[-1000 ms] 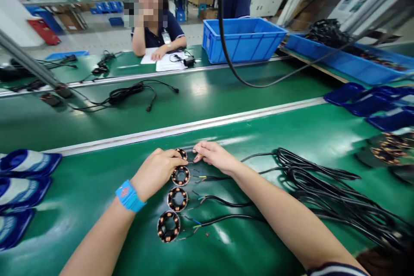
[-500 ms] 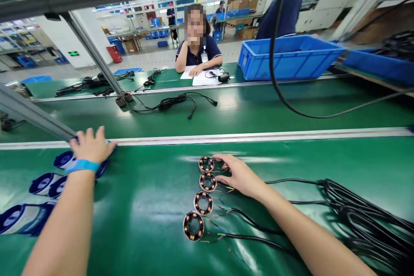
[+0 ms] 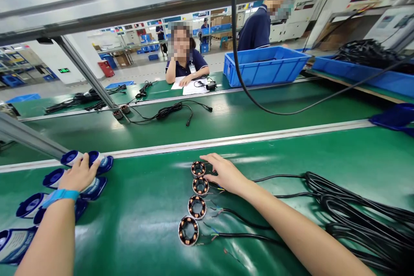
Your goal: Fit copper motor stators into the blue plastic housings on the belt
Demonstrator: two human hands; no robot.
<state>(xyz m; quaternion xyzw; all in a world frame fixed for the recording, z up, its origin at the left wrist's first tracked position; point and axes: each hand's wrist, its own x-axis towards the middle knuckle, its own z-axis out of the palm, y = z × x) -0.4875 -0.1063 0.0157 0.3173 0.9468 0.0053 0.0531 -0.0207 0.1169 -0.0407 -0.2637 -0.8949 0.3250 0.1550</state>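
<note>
Just off the right hand's [image 3: 226, 174] fingertips lies the farthest of four copper-wound rings, a small ring [image 3: 194, 172] in the row's far place; a second ring [image 3: 196, 190] sits just beside the thumb. Thumb and forefinger are parted in a loose curve. The other fingers are partly hidden, so whether they touch a wire cannot be told.

The left hand [image 3: 79, 176] is spread over the dark blue cases, fingers apart and bent a little. Its fingertips are at a white-labelled case [image 3: 104, 163] by the tabletop's far edge, with another case [image 3: 94, 189] partly under the palm; contact is unclear. A light blue band [image 3: 61, 196] circles the wrist.

Nearer than the thumb, a third ring [image 3: 190, 208] and a fourth, nearest ring [image 3: 181, 231] continue the row. Thin coloured wires [image 3: 215, 236] lie just right of the nearest ring, at the end of a black cable [image 3: 246, 236]. Looped cables [image 3: 343, 192] cover the right side of the green tabletop [image 3: 136, 215], whose far edge meets a pale strip [image 3: 233, 139].

Beyond the strip lie another black cable [image 3: 168, 111] and a blue crate [image 3: 268, 69]; a seated person [image 3: 187, 67] rests a hand on papers [image 3: 194, 88].
</note>
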